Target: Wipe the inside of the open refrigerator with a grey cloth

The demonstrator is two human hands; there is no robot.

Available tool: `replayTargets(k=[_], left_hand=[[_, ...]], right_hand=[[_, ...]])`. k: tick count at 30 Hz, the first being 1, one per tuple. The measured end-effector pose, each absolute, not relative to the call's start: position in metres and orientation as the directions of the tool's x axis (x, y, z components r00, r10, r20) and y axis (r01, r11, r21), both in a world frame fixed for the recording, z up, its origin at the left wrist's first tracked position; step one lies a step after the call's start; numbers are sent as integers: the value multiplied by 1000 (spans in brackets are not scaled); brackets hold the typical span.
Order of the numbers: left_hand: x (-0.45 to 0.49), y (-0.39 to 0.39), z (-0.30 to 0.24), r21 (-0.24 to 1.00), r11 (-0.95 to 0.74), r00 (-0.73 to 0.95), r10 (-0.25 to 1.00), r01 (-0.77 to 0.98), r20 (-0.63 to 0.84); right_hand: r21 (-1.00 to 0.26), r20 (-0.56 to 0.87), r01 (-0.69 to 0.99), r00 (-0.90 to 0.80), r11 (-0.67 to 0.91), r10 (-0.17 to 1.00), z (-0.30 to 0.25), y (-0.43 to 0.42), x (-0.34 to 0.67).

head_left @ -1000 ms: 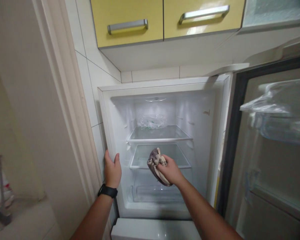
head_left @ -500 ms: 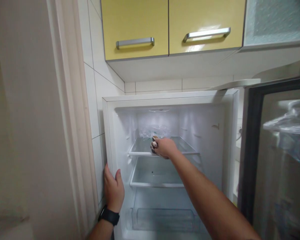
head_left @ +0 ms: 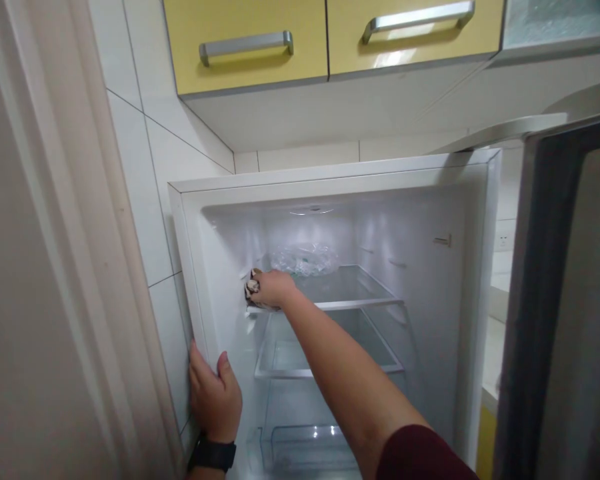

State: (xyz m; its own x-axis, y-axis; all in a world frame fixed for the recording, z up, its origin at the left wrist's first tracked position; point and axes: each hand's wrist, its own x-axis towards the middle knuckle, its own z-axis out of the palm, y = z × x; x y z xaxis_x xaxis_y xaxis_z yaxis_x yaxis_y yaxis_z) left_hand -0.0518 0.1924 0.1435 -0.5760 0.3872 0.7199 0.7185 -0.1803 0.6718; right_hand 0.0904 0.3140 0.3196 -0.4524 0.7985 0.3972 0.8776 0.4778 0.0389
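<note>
Inside the open refrigerator [head_left: 330, 179], my right hand [head_left: 275, 290] is closed around a crumpled patterned cloth [head_left: 253, 288], brown, white and dark. The cloth is at the front left corner of the upper glass shelf [head_left: 350, 287], against or very close to the left inner wall. My left hand [head_left: 215, 397] rests on the refrigerator's left front edge, thumb apart from the fingers and holding nothing. Toward the back of the upper shelf lies a clear crinkled plastic bag [head_left: 305, 259], partly behind my right hand.
A second glass shelf [head_left: 290, 357] and a clear drawer [head_left: 305, 440] sit lower down. At the right the refrigerator door [head_left: 540, 300] stands wide open. Yellow cabinets [head_left: 250, 73] hang above, and a tiled wall [head_left: 130, 200] runs close along the left.
My right hand has moved left with the cloth, from the middle of the upper shelf's front to its left end. The left hand stays on the edge. The view has come closer.
</note>
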Motion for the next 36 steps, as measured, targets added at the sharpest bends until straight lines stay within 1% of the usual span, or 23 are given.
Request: replayTargets(k=[3,5,7,9,12,15,19,24,30,36], left_hand=[[-54,190,144,660,-186,-555,406,728,726],[-56,189,145,662,-182,-549,425,727,720],[-57,189,145,661,-180,-546,430,729,719],[-57,190,145,653,-181,-542,421,736,727],[-58,191,144,649,-184,-537,422,738,730],[-59,191,142,660,-182,-545,429,729,721],[-61,191,138,661,-178,-551,420,729,721],[-62,193,135,671,-174,-561,422,721,712],[-63,199,132,665,-220,-557,397,714,730],[-63,200,129,654,-202,-560,374,729,739]], right_hand=[[28,397,893,-422,448,815,319,312,113],[20,388,921,-367,390,846,319,308,142],[5,392,958,-265,286,881,319,305,181],[-18,408,989,-124,144,905,318,301,224],[-62,416,996,87,-67,905,318,300,279],[-83,408,979,204,-186,890,317,308,312],[-87,402,969,245,-230,882,316,332,326],[-54,367,972,233,-229,900,316,369,332],[-13,341,974,218,-228,914,317,410,337],[23,299,976,202,-218,933,318,433,339]])
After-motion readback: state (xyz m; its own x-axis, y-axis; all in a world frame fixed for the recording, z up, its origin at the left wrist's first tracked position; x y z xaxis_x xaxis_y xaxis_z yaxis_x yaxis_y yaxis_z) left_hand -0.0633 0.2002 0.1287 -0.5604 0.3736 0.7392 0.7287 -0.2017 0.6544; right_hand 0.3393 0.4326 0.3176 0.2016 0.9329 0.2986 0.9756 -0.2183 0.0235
